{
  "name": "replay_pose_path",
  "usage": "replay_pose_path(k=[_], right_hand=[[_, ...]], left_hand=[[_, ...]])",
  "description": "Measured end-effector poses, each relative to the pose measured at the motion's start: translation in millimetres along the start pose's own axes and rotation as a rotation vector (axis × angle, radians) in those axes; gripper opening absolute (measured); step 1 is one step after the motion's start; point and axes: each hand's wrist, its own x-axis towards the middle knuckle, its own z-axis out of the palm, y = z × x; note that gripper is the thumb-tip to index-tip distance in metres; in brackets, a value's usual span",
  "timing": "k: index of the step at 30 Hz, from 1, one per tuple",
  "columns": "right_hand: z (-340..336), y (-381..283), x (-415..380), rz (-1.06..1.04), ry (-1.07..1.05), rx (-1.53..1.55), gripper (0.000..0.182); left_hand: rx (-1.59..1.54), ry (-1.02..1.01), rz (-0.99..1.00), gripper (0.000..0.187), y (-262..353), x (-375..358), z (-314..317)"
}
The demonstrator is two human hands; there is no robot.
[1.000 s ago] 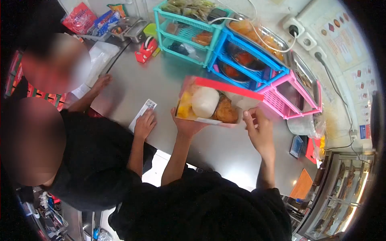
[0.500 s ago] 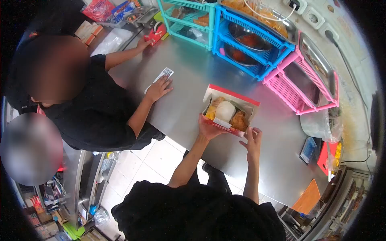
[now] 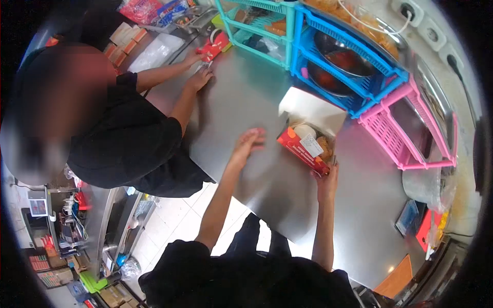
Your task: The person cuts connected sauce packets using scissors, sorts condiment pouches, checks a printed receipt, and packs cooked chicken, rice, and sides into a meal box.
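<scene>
A red and white cardboard food box [image 3: 303, 154] stands on the steel table with its white lid [image 3: 312, 109] raised. Inside are a white mound of rice [image 3: 305, 131], partly hidden, and a browned piece that looks like fried chicken [image 3: 325, 146]. A white printed label [image 3: 311, 146] sits at the box's front edge. My right hand [image 3: 326, 180] grips the box at its near right corner, fingers partly hidden. Left of the box, my left hand [image 3: 248, 143] hovers apart from it, slightly blurred, fingers loosely bent and nothing visible in them.
At left, a co-worker's hands [image 3: 199, 78] are by a red tape dispenser [image 3: 213, 47]. Teal [image 3: 262, 33], blue [image 3: 334, 64] and pink racks [image 3: 390, 126] line the back. An orange board [image 3: 394, 277] lies at the table's right end.
My left hand has let go of the box and moved left. The box now rests farther back, its lid more upright, with my right hand on its corner. The co-worker's nearer hand moved toward the dispenser.
</scene>
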Motion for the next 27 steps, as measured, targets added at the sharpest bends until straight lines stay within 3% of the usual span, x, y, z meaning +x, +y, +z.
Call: replay_pose_path(k=[2, 5, 8, 10, 14, 17, 20, 22, 27], right_hand=[[5.9, 4.6, 11.7, -0.027, 0.014, 0.033, 0.047], [12.1, 10.9, 24.1, -0.060, 0.042, 0.073, 0.036], [9.5, 23.6, 44.5, -0.038, 0.058, 0.112, 0.034], [10.4, 26.8, 52.3, -0.024, 0.049, 0.138, 0.033], [7.9, 32.7, 62.3, -0.019, 0.064, 0.105, 0.040], [5.9, 36.1, 68.2, -0.011, 0.072, 0.063, 0.054], [20.0, 30.9, 67.9, -0.028, 0.089, 0.049, 0.049], [19.7, 27.3, 70.4, -0.018, 0.034, 0.063, 0.041], [43.8, 21.5, 77.6, -0.046, 0.053, 0.074, 0.041]], left_hand=[[0.136, 0.207, 0.090, 0.043, -6.8, 27.6, -37.4], [0.313, 0.308, 0.139, 0.031, 6.1, 60.6, -74.4], [0.732, 0.430, 0.460, 0.029, 46.2, 87.8, -59.7], [0.793, 0.436, 0.579, 0.027, 50.8, 119.3, -64.7], [0.832, 0.477, 0.710, 0.020, 69.3, 165.1, -67.5], [1.080, 0.520, 0.759, 0.023, 82.1, 177.4, -77.0], [1.658, 0.475, 0.328, 0.035, 102.2, 147.6, -75.7], [1.704, 0.288, -0.029, 0.041, 98.9, 130.9, -79.9], [1.710, 0.087, 0.129, 0.039, 82.7, 92.4, -52.7]])
